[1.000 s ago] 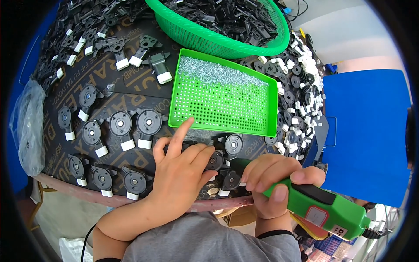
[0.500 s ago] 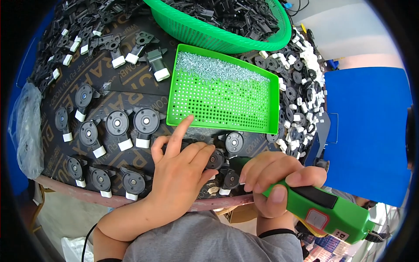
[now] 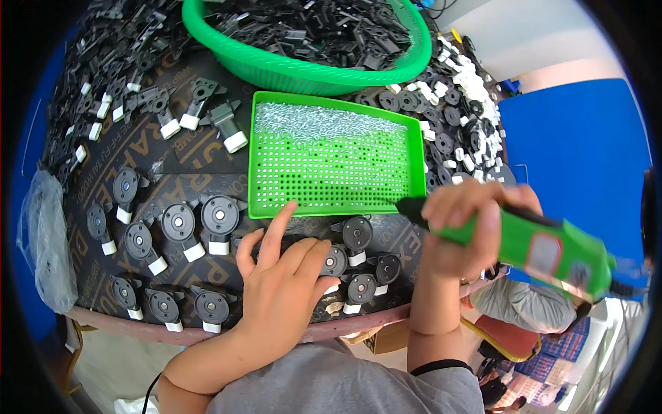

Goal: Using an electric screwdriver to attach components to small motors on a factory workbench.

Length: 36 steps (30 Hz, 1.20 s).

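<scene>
My right hand (image 3: 465,228) is wrapped round a green electric screwdriver (image 3: 534,247). Its black nose is over the lower right corner of a perforated green tray (image 3: 419,162), where many small silver screws (image 3: 324,121) lie heaped along the far side. My left hand (image 3: 281,286) rests on the table, thumb and bent fingers pressed round a black disc-shaped part (image 3: 336,261), its index finger stretched toward the tray's near rim. Part of that piece is hidden by the hand. Beside it sit similar black disc assemblies (image 3: 357,233) with white end caps.
More disc assemblies (image 3: 178,222) stand in rows on the left. A green basket (image 3: 276,69) of black brackets is behind the tray. Loose white caps and black discs (image 3: 445,141) cover the right side. A clear plastic bag (image 3: 48,241) lies at the left edge; another person (image 3: 524,303) is at lower right.
My right hand has lifted the screwdriver away from the disc assemblies, up to the tray's near right corner. My left hand keeps its hold on the black part. The whole view has shifted slightly.
</scene>
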{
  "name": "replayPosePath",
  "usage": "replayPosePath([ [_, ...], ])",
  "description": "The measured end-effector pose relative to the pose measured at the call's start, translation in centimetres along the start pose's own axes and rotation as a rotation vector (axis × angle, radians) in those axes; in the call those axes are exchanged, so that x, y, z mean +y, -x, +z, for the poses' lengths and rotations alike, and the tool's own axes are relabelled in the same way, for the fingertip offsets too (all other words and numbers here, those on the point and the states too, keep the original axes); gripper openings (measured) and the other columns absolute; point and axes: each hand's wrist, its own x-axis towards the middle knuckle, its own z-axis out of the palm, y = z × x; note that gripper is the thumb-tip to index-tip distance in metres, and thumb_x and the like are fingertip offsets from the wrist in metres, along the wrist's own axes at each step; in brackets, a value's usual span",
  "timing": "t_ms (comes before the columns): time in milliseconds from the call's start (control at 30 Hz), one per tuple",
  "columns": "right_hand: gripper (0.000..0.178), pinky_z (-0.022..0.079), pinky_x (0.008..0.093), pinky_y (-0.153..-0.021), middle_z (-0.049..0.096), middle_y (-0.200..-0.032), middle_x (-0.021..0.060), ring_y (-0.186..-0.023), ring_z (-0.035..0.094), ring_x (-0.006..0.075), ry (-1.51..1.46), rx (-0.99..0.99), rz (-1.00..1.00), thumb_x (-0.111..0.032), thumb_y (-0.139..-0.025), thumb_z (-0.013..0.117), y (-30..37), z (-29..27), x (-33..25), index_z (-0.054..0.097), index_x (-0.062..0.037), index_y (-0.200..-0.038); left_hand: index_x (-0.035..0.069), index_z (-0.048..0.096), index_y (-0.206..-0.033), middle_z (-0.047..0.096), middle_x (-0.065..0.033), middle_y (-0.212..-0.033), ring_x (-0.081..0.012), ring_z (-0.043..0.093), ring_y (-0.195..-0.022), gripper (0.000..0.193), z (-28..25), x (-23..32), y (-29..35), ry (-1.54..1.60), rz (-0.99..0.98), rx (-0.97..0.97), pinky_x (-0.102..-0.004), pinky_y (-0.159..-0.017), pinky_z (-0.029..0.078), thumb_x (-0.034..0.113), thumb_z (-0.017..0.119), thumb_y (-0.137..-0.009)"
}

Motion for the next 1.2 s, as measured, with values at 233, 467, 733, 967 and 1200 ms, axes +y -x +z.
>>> replayPosePath([
  [233,0.026,0.047,0.0322,-0.047,0.049,-0.065,0.0060,-0.050,0.048,0.0159,0.224,-0.005,-0.039,-0.008,-0.095,0.058,-0.4,-1.8,3.6,0.044,-0.0085,-0.117,0.004,0.067,-0.115,0.065,-0.0056,-0.115,-0.0348,0.039,-0.139,0.050,-0.5,0.3,-0.3,-0.013,-0.008,-0.033,-0.0543,-0.105,0.024,0.028,0.081,-0.074],
  [467,0.028,0.047,0.0322,-0.049,0.050,-0.065,0.0059,-0.050,0.048,0.0158,0.238,0.015,-0.011,-0.008,-0.096,0.058,-0.1,-2.2,3.9,0.044,-0.0108,-0.120,0.004,0.068,-0.114,0.066,-0.0059,-0.114,-0.0362,0.039,-0.140,0.050,-0.2,0.1,-0.2,-0.040,0.004,-0.028,-0.0542,-0.106,0.022,0.031,0.080,-0.074],
  [733,0.031,0.047,0.0338,-0.049,0.047,-0.064,0.0044,-0.050,0.049,0.0177,0.149,0.053,-0.018,-0.011,-0.096,0.058,0.4,-0.5,0.2,0.043,-0.0137,-0.123,0.004,0.068,-0.113,0.066,-0.0065,-0.114,-0.0362,0.037,-0.141,0.047,-0.1,-0.3,0.1,-0.017,-0.029,-0.009,-0.0547,-0.106,0.022,0.026,0.081,-0.074],
  [967,0.031,0.053,0.0385,-0.047,0.056,-0.067,0.0087,-0.051,0.057,0.0218,0.041,-0.411,0.049,-0.012,-0.097,0.062,3.6,2.2,-4.3,0.036,-0.0126,-0.114,0.006,0.068,-0.113,0.065,-0.0058,-0.113,-0.0336,0.034,-0.144,0.047,-0.5,-0.1,-0.2,0.020,-0.024,-0.038,-0.0575,-0.107,0.021,0.022,0.083,-0.072],
  [1200,0.033,0.053,0.0408,-0.051,0.058,-0.069,0.0112,-0.052,0.057,0.0243,0.009,-0.434,0.101,-0.011,-0.096,0.064,4.2,2.3,-2.8,0.035,-0.0119,-0.112,0.007,0.067,-0.114,0.066,-0.0054,-0.113,-0.0331,0.033,-0.145,0.046,-0.1,-0.1,-0.2,0.016,-0.041,-0.054,-0.0584,-0.108,0.020,0.021,0.083,-0.073],
])
